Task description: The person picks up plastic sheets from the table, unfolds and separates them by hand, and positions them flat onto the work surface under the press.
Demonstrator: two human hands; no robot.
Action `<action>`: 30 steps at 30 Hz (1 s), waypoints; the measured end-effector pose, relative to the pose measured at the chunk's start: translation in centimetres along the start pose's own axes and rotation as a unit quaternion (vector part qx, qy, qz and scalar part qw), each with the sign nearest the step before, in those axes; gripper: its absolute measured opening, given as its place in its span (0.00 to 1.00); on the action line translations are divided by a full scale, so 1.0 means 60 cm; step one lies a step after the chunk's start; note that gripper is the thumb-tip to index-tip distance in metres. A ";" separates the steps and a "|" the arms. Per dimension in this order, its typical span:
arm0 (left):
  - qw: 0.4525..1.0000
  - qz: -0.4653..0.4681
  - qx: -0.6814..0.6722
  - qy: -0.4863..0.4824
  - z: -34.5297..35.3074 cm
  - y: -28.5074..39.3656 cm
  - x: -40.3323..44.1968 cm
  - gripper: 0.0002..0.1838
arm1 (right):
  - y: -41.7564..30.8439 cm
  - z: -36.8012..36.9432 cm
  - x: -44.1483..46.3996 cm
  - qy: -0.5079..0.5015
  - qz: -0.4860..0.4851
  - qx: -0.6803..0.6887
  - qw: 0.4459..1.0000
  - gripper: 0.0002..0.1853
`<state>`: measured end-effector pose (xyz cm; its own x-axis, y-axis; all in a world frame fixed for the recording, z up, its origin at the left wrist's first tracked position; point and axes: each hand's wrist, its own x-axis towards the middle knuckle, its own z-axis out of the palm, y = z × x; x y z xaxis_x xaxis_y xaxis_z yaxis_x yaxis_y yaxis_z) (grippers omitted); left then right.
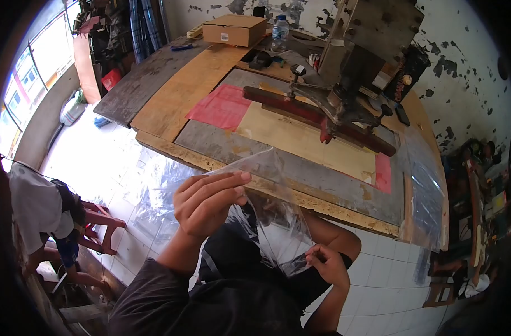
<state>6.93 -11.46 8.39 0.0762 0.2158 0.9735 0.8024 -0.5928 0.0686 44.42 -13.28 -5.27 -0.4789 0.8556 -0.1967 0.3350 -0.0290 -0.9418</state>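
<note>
A clear plastic sheet (275, 210) hangs between my two hands, over my lap and in front of the table edge. My left hand (208, 203) pinches its upper left part, with the fingers curled over. Lower down on the right, my right hand (327, 263) pinches another edge of it between thumb and fingers. Just beyond the sheet is the press bed (210, 137), with a cream sheet (283, 135) and red pieces (219, 107) on it. Whether the clear plastic has one layer or several, I cannot tell.
Above the bed stands a press with a dark red bar (306, 115). More clear plastic (426, 196) lies at the table's right edge. At the back are a cardboard box (234, 30) and a water bottle (280, 32). Another person (42, 207) is at the left, near a red stool (101, 227).
</note>
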 end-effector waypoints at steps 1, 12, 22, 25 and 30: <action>1.000 -0.006 -0.012 -0.005 -0.001 0.004 -0.001 0.15 | -0.021 -0.002 -0.003 0.021 -0.022 -0.077 0.997 0.09; 0.981 0.054 -0.163 -0.091 0.037 0.064 0.001 0.18 | -0.296 0.006 0.050 0.163 -0.406 -0.172 0.882 0.36; 0.976 0.070 -0.171 -0.119 0.028 0.072 -0.006 0.17 | -0.304 -0.020 0.127 -0.047 -0.455 -0.149 0.877 0.30; 0.974 0.062 -0.184 -0.121 0.033 0.074 -0.009 0.16 | -0.297 -0.020 0.128 -0.048 -0.450 -0.129 0.883 0.26; 0.970 0.034 -0.189 -0.150 0.035 0.077 -0.002 0.16 | -0.276 -0.019 0.136 -0.076 -0.430 -0.059 0.898 0.19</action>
<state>11.86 -12.59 8.14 0.3351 0.3490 0.8752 0.5190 -0.8436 0.1377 35.90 -5.20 9.01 -0.7043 0.4539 0.5458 -0.1327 0.6712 -0.7293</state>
